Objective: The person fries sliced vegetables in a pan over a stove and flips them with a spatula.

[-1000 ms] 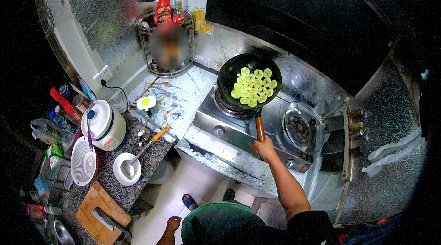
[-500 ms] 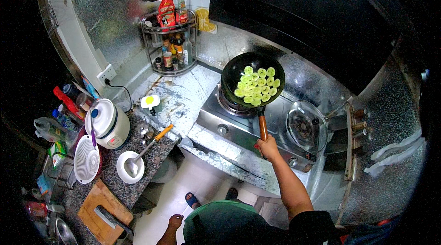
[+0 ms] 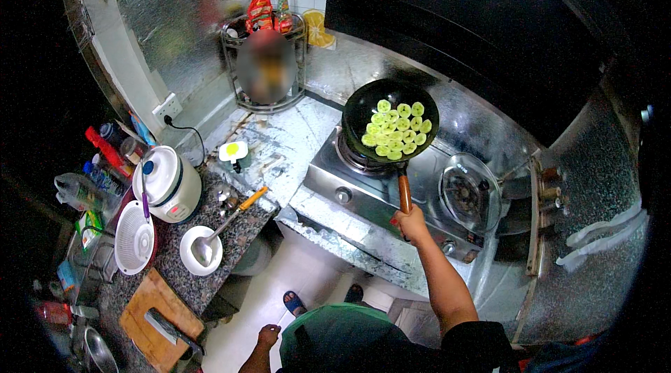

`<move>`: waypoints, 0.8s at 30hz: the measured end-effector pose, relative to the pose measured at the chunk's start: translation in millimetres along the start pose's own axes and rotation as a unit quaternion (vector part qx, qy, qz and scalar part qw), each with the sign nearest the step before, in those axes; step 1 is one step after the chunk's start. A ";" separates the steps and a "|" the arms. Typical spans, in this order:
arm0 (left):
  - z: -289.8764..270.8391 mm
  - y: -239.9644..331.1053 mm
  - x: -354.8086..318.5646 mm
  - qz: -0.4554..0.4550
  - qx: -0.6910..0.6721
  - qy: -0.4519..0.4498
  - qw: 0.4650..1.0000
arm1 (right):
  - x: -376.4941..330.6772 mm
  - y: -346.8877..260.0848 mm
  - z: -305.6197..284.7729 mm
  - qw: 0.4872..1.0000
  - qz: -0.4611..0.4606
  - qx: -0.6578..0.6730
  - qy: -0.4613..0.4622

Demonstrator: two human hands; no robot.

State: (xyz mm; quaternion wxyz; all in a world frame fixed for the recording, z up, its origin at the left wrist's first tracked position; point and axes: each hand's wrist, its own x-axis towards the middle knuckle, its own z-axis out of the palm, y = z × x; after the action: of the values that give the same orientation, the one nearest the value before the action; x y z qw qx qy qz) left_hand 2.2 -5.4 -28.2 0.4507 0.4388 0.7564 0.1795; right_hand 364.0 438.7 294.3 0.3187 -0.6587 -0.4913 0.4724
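My right hand [image 3: 409, 223] is closed around the brown handle of a deep black frying pan [image 3: 356, 104], which sits over the left burner of the steel gas stove [image 3: 325, 177]. Pale green cucumber slices [image 3: 403, 124] lie across the pan's bottom, most of them bunched together. Low beside my body hangs my left hand [image 3: 268, 334], its fingers loosely curled with nothing visible in them. Nearest to it on the counter is a wooden cutting board [image 3: 140, 317] bearing a knife [image 3: 164, 325].
A glass lid [image 3: 470, 191] covers the right burner. On the left counter stand a white bowl [image 3: 192, 261] with a spatula [image 3: 241, 209], a strainer basket [image 3: 135, 237] and a rice cooker [image 3: 178, 198]. A condiment rack [image 3: 300, 58] fills the back corner. The dark range hood [image 3: 461, 30] overhangs the stove.
The whole view has shifted slightly, so things appear a little further right. My right hand keeps its hold on the pan handle. The slices look unmoved in the pan.
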 end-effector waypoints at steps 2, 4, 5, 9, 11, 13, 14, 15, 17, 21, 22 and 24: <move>1.3 -4.5 -0.6 0.040 0.027 0.008 0.999 | -1.9 -2.4 0.0 1.000 -0.001 -0.010 -0.003; 2.5 -0.4 -0.4 -0.011 0.014 0.004 1.000 | -4.8 -5.1 -0.3 1.000 -0.003 -0.013 -0.001; -1.0 14.5 -0.8 -0.072 -0.012 -0.003 0.997 | -5.8 -6.0 0.0 1.000 -0.004 -0.011 0.002; -2.1 14.6 -2.7 -0.066 -0.004 -0.002 0.998 | -8.3 -11.1 0.7 1.000 -0.007 -0.007 -0.003; -8.1 35.3 -4.8 -0.143 -0.050 -0.003 0.988 | -6.0 -6.8 -1.1 1.000 -0.008 -0.007 -0.005; -12.2 42.5 -7.5 -0.163 -0.059 -0.004 0.985 | -6.8 -7.9 -1.1 1.000 -0.005 -0.005 -0.008; -10.3 36.1 -5.8 -0.144 -0.045 -0.005 0.989 | -9.1 -12.0 -0.4 1.000 -0.002 -0.003 -0.009; -8.1 29.8 -4.3 -0.124 -0.032 -0.005 0.992 | -10.4 -14.2 0.1 1.000 0.001 -0.002 -0.010; -4.4 21.9 -0.9 -0.143 -0.057 -0.013 0.988 | -8.4 -11.1 -0.2 1.000 0.002 0.005 -0.006; -1.9 8.8 -0.6 -0.048 0.002 -0.017 0.999 | -7.0 -9.5 0.1 1.000 -0.002 -0.005 -0.001; -1.7 10.4 -0.4 -0.086 -0.030 -0.015 0.996 | -7.5 -10.5 0.7 1.000 0.003 -0.005 -0.001; -0.7 14.0 0.1 -0.160 -0.094 -0.010 0.983 | -9.3 -13.6 1.7 1.000 0.015 -0.005 0.000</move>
State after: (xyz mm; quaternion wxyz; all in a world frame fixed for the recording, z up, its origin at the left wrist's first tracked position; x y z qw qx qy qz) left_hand 8.7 2.5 -18.5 0.5205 0.2694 0.7920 0.1711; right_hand 357.1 434.1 308.5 0.3083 -0.6672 -0.4841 0.4748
